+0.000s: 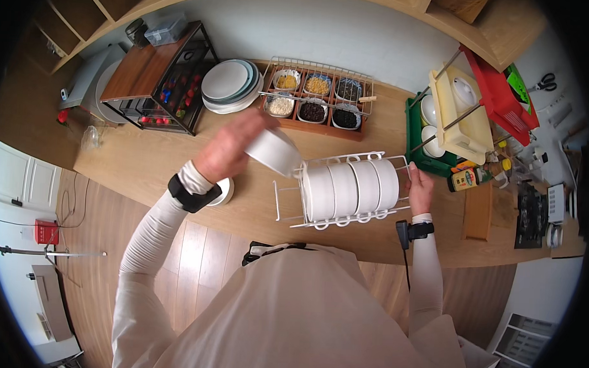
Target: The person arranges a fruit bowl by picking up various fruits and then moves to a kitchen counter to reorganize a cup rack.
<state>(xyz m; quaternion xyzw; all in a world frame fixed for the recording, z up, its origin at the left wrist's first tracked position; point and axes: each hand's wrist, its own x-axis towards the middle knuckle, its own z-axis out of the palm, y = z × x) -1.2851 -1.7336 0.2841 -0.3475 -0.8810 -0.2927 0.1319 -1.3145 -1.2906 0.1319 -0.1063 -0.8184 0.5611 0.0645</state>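
A white wire rack (407, 163) lies on the wooden counter with several white bowls (344, 190) standing on edge in a row inside it. My left hand (227, 150) grips another white bowl (274, 150), tilted at the left end of that row. The rack's right end is held by my right hand (418, 188), its fingers around the wire. Partly hidden by my left wrist, one more white bowl (227, 190) rests on the counter near the front edge.
Behind stand stacked plates (225, 79), a wooden compartment tray (306, 126) of small filled dishes, and a dark-framed cabinet (138, 71). To the right are a tiered rack with green (413, 129), cream (464, 126) and red trays (501, 101), and a labelled bottle (464, 179).
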